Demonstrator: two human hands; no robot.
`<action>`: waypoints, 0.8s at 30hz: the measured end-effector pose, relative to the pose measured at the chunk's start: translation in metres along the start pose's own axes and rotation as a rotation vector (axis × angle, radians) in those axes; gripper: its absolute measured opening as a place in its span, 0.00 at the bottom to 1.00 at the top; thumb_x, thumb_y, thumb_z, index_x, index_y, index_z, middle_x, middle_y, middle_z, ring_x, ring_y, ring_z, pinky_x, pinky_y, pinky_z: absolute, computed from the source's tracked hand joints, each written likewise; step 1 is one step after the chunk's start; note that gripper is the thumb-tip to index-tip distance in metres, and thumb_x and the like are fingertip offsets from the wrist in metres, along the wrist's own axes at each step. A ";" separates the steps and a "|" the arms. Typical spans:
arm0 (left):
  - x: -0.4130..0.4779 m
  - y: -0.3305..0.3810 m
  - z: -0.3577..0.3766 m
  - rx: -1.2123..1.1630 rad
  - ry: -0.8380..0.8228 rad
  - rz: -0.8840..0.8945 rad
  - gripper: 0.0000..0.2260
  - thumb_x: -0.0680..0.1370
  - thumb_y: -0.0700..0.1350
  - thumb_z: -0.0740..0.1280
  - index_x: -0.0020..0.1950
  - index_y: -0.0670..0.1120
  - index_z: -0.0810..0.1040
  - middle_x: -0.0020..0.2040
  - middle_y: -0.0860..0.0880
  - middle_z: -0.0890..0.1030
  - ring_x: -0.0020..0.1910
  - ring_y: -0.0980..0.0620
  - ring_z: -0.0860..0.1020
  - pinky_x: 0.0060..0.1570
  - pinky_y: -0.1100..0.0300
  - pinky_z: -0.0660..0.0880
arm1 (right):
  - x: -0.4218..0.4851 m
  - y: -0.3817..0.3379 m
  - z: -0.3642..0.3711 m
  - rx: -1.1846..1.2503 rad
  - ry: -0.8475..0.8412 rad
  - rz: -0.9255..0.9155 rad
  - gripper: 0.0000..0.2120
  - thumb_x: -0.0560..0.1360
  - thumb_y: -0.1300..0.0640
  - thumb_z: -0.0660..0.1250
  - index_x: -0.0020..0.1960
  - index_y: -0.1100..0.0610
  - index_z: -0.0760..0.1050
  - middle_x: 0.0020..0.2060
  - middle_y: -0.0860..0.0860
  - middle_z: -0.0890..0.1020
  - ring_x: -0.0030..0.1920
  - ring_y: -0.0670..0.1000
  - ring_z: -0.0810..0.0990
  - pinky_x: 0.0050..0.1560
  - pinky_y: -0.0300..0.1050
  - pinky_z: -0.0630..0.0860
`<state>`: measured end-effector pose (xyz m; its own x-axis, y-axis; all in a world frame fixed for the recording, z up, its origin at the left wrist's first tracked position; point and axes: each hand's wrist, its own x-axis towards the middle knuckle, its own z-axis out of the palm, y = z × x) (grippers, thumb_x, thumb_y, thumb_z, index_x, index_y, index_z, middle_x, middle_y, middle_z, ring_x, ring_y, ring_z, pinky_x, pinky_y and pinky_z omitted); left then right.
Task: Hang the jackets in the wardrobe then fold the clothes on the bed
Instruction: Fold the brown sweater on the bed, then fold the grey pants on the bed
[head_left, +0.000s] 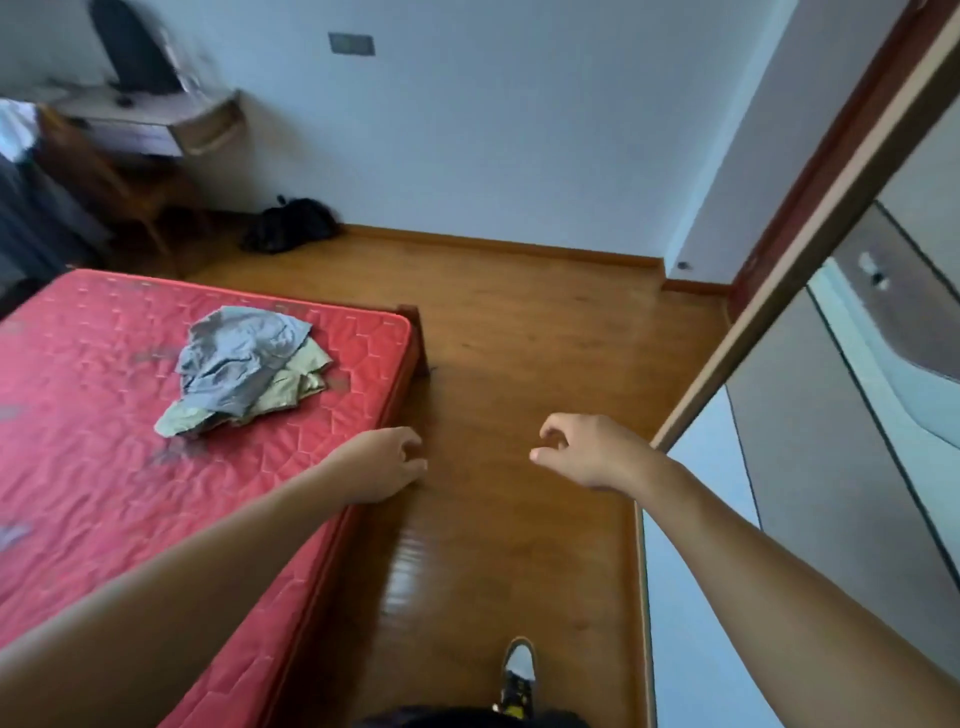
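A crumpled pile of clothes lies on the red mattress (104, 467): a grey garment (239, 358) on top of a pale green one (296, 384). My left hand (384, 462) hovers over the mattress's right edge, fingers loosely curled, holding nothing. My right hand (582, 447) hangs above the wooden floor, fingers also loosely curled and empty. The wardrobe (857, 415) with its mirrored sliding door stands at the right. No jacket is in sight.
Wooden floor (519, 364) runs between bed and wardrobe. A black bag (291, 223) lies by the far wall. A desk (150, 119) with a dark chair stands at the back left. My shoe (519, 670) shows at the bottom.
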<state>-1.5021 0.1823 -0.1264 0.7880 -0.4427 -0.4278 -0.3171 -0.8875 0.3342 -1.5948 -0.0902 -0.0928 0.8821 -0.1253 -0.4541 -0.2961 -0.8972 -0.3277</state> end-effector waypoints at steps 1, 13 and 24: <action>0.003 -0.006 -0.004 -0.014 0.010 -0.044 0.21 0.81 0.56 0.66 0.71 0.49 0.74 0.58 0.48 0.83 0.57 0.47 0.80 0.56 0.57 0.75 | 0.019 -0.007 -0.007 -0.020 -0.020 -0.035 0.24 0.77 0.35 0.63 0.68 0.46 0.74 0.60 0.51 0.81 0.56 0.54 0.81 0.58 0.51 0.79; 0.017 -0.104 -0.020 -0.205 0.058 -0.439 0.22 0.81 0.54 0.63 0.74 0.50 0.72 0.67 0.47 0.79 0.65 0.46 0.77 0.63 0.54 0.74 | 0.177 -0.122 -0.022 -0.230 -0.200 -0.367 0.24 0.77 0.35 0.63 0.68 0.45 0.73 0.61 0.49 0.81 0.59 0.53 0.80 0.60 0.52 0.77; 0.094 -0.229 -0.051 -0.316 0.113 -0.569 0.23 0.79 0.57 0.63 0.73 0.52 0.72 0.66 0.49 0.79 0.63 0.47 0.77 0.61 0.49 0.76 | 0.328 -0.253 -0.030 -0.387 -0.263 -0.468 0.24 0.78 0.38 0.63 0.69 0.48 0.73 0.63 0.51 0.81 0.61 0.54 0.80 0.61 0.52 0.77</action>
<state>-1.3281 0.3503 -0.2001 0.8429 0.1160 -0.5254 0.3219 -0.8912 0.3197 -1.2192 0.0827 -0.1337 0.7524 0.3782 -0.5393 0.2927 -0.9254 -0.2407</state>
